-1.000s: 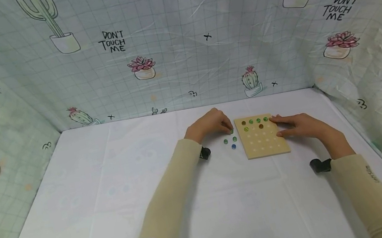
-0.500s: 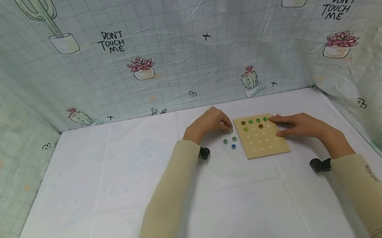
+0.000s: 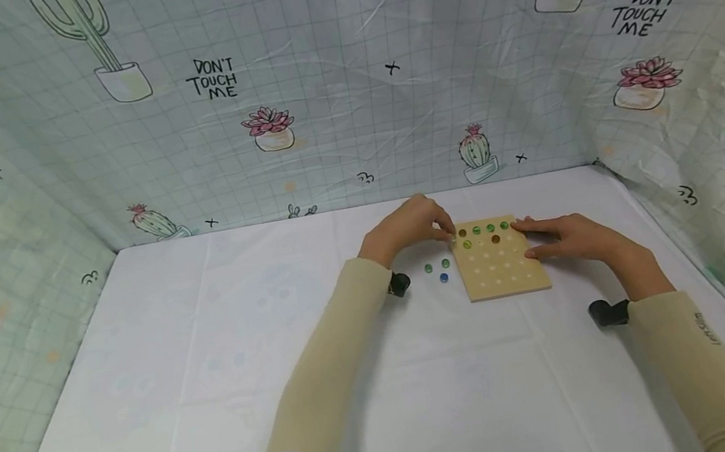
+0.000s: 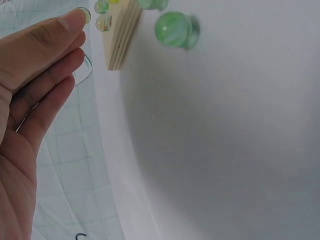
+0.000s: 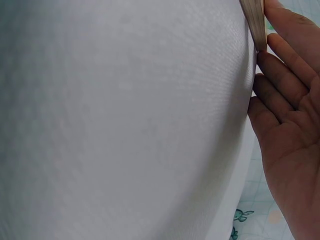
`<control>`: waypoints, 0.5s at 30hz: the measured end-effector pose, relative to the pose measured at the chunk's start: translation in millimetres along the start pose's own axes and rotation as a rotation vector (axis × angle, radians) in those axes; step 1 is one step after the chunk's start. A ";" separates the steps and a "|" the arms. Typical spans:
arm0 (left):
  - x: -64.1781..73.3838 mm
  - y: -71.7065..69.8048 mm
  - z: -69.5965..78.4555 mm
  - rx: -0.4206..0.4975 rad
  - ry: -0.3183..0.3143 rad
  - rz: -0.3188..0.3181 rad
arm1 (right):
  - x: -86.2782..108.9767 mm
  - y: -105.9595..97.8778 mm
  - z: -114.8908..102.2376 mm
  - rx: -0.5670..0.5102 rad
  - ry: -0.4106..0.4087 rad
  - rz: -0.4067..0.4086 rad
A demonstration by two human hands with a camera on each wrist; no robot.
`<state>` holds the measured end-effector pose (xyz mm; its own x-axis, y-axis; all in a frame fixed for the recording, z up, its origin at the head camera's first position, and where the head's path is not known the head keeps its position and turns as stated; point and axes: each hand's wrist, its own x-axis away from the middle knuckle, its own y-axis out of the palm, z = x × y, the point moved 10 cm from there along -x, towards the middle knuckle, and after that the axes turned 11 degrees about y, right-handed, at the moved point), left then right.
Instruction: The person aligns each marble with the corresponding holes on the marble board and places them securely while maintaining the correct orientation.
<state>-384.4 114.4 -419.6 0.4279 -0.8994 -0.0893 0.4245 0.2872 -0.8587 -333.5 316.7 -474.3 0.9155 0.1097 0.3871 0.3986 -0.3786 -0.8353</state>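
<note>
My left hand (image 3: 409,226) pinches a clear greenish marble (image 4: 87,15) between thumb and fingers, at the upper left corner of a square wooden peg board (image 3: 500,296). My right hand (image 3: 573,239) rests against the board's right side, thumb and forefinger spread along the edge. Several marbles sit on the board's far rows, among them a green marble (image 3: 490,228) and a brown marble (image 3: 496,239). Left of the board lie two loose green marbles, one of them nearer the board (image 3: 445,263), and a blue marble (image 3: 444,277).
A white cloth (image 3: 215,378) covers the table. Behind and beside it hangs a curtain (image 3: 342,101) printed with cacti. Black wrist camera mounts (image 3: 609,313) are strapped at both wrists.
My left hand has lifted a marble from beside the board and moved right with it to the board's upper left corner. The right hand keeps its place.
</note>
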 end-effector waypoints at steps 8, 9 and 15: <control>-24.1 4.3 14.4 0.015 0.052 -0.051 | 1.9 -1.3 -0.8 -0.011 0.006 -0.003; -27.2 4.7 15.2 0.017 0.048 -0.057 | 2.0 -1.3 -1.0 -0.013 0.007 -0.004; -45.3 7.3 23.5 -0.023 0.029 -0.115 | 3.1 -2.5 -2.5 0.000 -0.001 -0.001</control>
<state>-382.0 165.0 -410.0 0.3539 -0.9353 -0.0036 0.4507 0.1740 -0.8756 -331.8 315.6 -470.0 0.9151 0.1108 0.3878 0.3996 -0.3789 -0.8347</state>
